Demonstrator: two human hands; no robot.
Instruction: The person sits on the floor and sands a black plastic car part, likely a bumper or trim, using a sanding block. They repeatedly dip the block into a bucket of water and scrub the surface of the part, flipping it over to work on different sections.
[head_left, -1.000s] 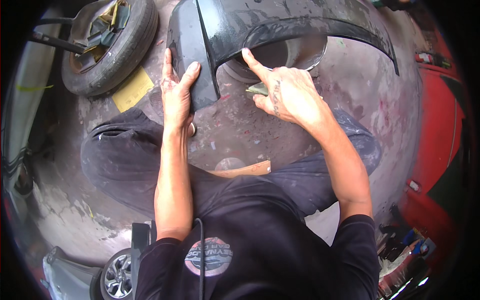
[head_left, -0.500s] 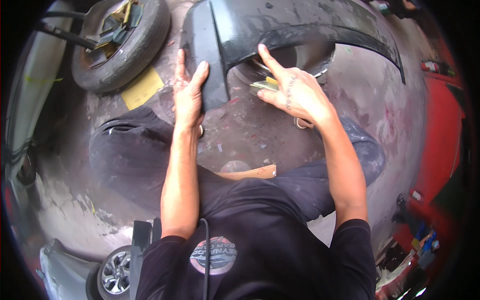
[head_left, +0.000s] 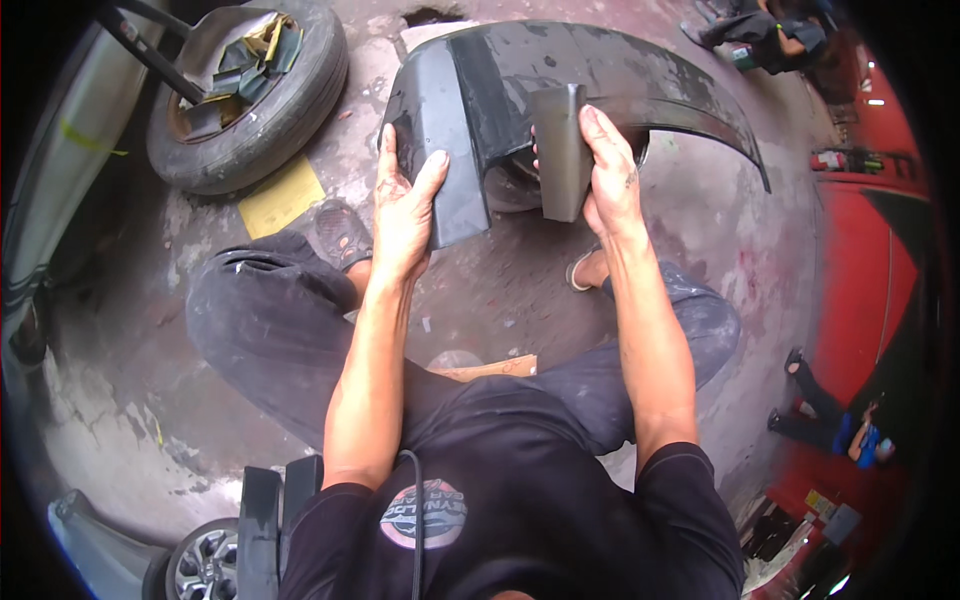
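A dark, curved car fender (head_left: 500,70) with an arched lower edge lies across the space in front of me. My left hand (head_left: 404,210) is closed round its left flange, thumb on top and index finger along the outer edge. My right hand (head_left: 612,178) grips a folded piece of sandpaper (head_left: 562,150), dark and stiff-looking, held upright over the arch. Its fingertips show at the sheet's left edge. Under the arch, partly hidden, is a round, shiny-rimmed vessel (head_left: 508,188).
A tyre (head_left: 325,95) at the far left has scraps of folded sheet in its middle. Beside it lies a yellow sheet (head_left: 283,197) on the stained floor. A red vehicle (head_left: 865,270) stands at the right. Other people (head_left: 840,425) are farther off. A cardboard piece (head_left: 490,369) lies near my lap.
The right hand has turned and lifted off the fender, now showing the sandpaper's broad face. The left hand keeps its grip. The fender appears lower and more fully in view.
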